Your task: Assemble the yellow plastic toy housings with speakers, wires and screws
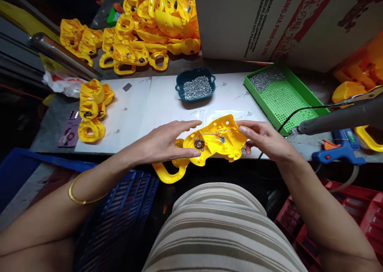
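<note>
A yellow plastic toy shell (214,138) lies inside-up at the front edge of the work surface. In it are a round black speaker (199,143), a small green circuit board (222,139) and thin wires. A yellow ring handle (170,172) juts out at its lower left, over the edge. My right hand (263,138) grips the shell's right end, thumb on top and fingers beneath. My left hand (167,142) is open over its left side, fingers stretched out and thumb near the speaker; whether the thumb touches is unclear.
A dark teal basket (195,98) and a green tray (302,108) hold small metal screws. A power screwdriver (338,118) reaches in from the right, above a blue glue gun (338,154). Yellow shells (167,22) are piled behind, beside a large carton (233,20). Crates (119,208) stand below.
</note>
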Demonstrator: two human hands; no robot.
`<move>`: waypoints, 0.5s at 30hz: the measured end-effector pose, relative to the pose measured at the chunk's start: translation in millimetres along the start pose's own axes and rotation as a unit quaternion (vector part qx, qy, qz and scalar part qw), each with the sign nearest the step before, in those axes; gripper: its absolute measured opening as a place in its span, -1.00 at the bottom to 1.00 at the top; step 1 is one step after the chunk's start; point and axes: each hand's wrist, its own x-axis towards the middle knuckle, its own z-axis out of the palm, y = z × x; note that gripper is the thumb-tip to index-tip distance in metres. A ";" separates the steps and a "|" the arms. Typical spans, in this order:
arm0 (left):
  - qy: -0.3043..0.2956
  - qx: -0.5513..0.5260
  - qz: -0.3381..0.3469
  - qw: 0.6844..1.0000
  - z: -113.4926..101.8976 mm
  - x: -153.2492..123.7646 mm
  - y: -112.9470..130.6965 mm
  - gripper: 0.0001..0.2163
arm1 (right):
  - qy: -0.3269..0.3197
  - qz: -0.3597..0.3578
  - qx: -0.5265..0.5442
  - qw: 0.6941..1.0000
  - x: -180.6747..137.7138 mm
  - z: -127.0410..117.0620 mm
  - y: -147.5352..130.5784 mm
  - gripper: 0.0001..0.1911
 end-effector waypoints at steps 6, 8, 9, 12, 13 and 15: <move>0.002 0.011 -0.010 1.000 37.4 -8.7 -32.1 -0.23 | 0.049 -0.030 -0.093 0.994 -2.7 0.8 12.5 -0.34; -0.015 0.003 -0.030 0.999 45.8 -5.3 -35.6 -0.28 | 0.097 -0.058 -0.151 0.982 1.4 1.3 17.4 -0.40; -0.022 0.001 -0.037 0.999 48.0 -3.0 -36.5 -0.31 | 0.117 -0.071 -0.179 0.974 4.3 1.6 19.6 -0.43; -0.063 -0.013 -0.060 0.996 50.8 1.4 -36.8 -0.47 | 0.151 -0.100 -0.223 0.958 10.7 3.2 25.4 -0.54; -0.091 -0.032 -0.072 0.993 52.2 1.3 -36.5 -0.52 | 0.168 -0.108 -0.222 0.955 10.2 3.8 26.7 -0.57; -0.149 -0.100 -0.108 0.978 57.0 0.1 -37.0 -0.57 | 0.230 -0.123 -0.206 0.943 3.5 3.3 28.8 -0.61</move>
